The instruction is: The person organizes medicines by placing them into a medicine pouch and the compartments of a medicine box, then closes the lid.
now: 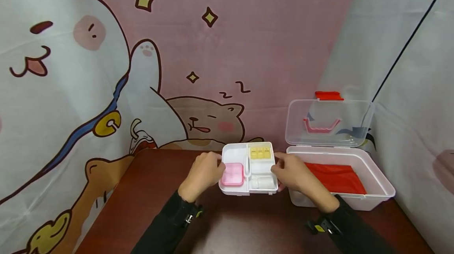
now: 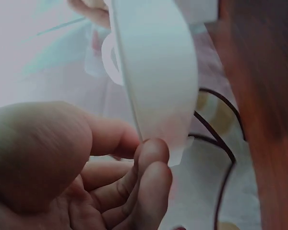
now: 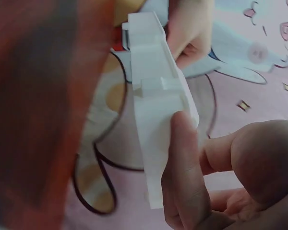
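A white divided tray (image 1: 234,152) is held up above the brown table, tilted toward me. It carries a pink lidded box (image 1: 232,174), a yellow pill case (image 1: 260,152) and a small white bottle (image 1: 263,182). My left hand (image 1: 204,172) grips the tray's left edge, and my right hand (image 1: 291,172) grips its right edge. In the left wrist view, fingers (image 2: 151,177) curl against the tray's white rim (image 2: 156,72). The right wrist view has a finger (image 3: 182,167) pressed on the tray's underside (image 3: 156,105).
A white storage box (image 1: 372,183) stands open at the right, with red cloth (image 1: 337,178) inside and its clear lid (image 1: 328,122) raised. A cartoon-printed curtain (image 1: 106,69) hangs behind the brown table (image 1: 149,203).
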Demonstrator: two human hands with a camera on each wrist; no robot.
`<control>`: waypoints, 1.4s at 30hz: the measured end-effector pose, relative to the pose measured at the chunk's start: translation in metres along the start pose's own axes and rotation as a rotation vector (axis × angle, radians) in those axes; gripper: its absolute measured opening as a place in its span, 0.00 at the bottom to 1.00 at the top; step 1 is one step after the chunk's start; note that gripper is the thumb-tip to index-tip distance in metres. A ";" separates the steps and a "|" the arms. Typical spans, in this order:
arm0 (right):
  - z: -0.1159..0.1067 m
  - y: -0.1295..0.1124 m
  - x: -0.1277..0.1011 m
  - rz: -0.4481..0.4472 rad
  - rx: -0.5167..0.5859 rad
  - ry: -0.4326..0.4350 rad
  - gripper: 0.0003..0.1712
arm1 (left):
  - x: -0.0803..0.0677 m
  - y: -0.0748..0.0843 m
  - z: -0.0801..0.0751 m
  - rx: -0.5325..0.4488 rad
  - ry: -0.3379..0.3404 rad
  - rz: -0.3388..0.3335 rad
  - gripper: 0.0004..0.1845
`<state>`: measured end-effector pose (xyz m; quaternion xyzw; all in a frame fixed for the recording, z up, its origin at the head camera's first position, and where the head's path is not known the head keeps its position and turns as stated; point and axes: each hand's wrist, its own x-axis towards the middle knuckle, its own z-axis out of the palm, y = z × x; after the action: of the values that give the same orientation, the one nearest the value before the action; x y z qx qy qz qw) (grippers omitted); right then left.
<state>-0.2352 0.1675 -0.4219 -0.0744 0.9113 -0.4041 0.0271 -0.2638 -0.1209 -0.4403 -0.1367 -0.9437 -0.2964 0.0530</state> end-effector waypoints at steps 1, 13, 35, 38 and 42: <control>-0.008 -0.001 -0.001 -0.010 0.001 0.003 0.29 | 0.002 0.005 -0.001 -0.006 -0.005 0.023 0.11; -0.086 0.053 -0.005 0.071 -0.103 0.010 0.34 | 0.031 0.075 0.023 -0.154 -0.100 0.126 0.12; -0.162 0.140 -0.025 0.185 -0.270 0.086 0.36 | 0.059 0.155 0.087 -0.221 -0.234 0.090 0.20; -0.162 0.145 -0.026 0.189 -0.264 0.083 0.36 | 0.059 0.157 0.092 -0.212 -0.237 0.080 0.19; -0.163 0.150 -0.027 0.203 -0.264 0.066 0.36 | 0.060 0.156 0.099 -0.188 -0.235 0.078 0.17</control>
<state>-0.2430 0.3902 -0.4241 0.0285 0.9597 -0.2782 0.0279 -0.2777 0.0723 -0.4255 -0.2115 -0.9054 -0.3633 -0.0594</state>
